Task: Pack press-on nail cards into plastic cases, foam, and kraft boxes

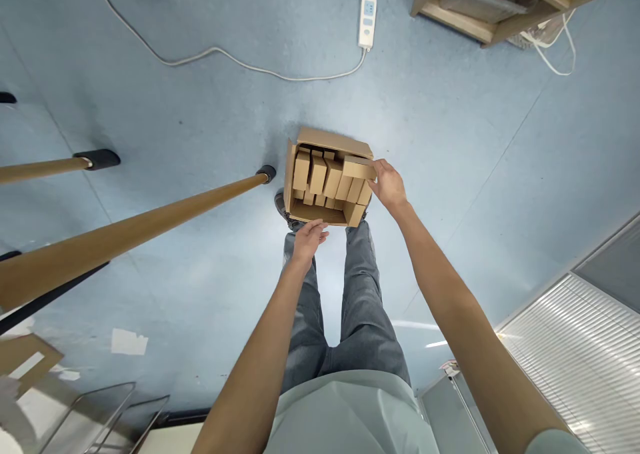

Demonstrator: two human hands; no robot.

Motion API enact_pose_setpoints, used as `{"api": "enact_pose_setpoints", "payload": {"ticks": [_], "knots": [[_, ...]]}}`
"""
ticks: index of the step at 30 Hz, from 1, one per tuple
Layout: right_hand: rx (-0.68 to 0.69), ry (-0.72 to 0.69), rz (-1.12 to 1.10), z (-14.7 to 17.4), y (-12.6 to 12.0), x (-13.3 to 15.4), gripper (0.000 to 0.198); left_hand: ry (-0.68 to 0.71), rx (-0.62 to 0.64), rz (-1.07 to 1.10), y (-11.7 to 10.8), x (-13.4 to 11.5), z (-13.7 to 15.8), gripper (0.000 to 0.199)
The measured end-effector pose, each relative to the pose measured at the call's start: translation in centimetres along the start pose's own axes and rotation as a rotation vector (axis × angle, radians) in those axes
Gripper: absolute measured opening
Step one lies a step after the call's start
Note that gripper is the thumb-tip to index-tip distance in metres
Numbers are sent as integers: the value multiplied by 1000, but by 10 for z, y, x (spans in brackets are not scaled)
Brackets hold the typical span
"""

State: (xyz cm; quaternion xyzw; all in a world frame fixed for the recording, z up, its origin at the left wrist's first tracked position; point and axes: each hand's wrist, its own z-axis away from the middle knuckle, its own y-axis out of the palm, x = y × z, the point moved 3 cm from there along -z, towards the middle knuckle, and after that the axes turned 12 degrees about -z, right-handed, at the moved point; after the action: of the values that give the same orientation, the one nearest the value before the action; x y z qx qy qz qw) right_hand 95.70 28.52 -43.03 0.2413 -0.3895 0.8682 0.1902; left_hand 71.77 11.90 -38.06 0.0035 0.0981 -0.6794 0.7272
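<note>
An open cardboard carton (334, 139) sits on the floor in front of my feet, with several small brown boxes (318, 174) standing in rows inside. My right hand (389, 186) pinches one end of a small cardboard box (358, 168), which lies sideways across the tops of the others at the carton's right side. At the near rim, my left hand (307, 241) has its fingers stretched out to the right. Those fingertips are beside the carton's edge; whether they press on it I cannot tell.
Wooden legs (190, 204) with black feet reach in from the left, one ending close by the carton. A white remote-like device (367, 21) with a cable lies on the floor ahead. A wooden shelf (450, 14) stands at upper right; a scrap of paper (129, 342) lies lower left.
</note>
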Motion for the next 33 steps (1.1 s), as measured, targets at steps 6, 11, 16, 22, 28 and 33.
{"api": "enact_pose_setpoints", "payload": {"ticks": [6,11,16,22,28,33], "knots": [[2,0,9,-18,21,-7,40,13,8,-18,10,-1,-3,28],[-64,110,-4,-14,28,-16,55,28,15,-25,10,1,-3,32],[-59,97,18,20,6,2,61,40,-6,-31,5,-7,17,29],[-63,88,9,74,-33,39,52,86,-45,-59,-3,-31,65,29],[-101,87,2,83,-47,35,49,135,-23,-105,9,-42,79,27],[-128,262,-177,43,-16,-9,51,339,-91,-271,25,-65,32,20]]}}
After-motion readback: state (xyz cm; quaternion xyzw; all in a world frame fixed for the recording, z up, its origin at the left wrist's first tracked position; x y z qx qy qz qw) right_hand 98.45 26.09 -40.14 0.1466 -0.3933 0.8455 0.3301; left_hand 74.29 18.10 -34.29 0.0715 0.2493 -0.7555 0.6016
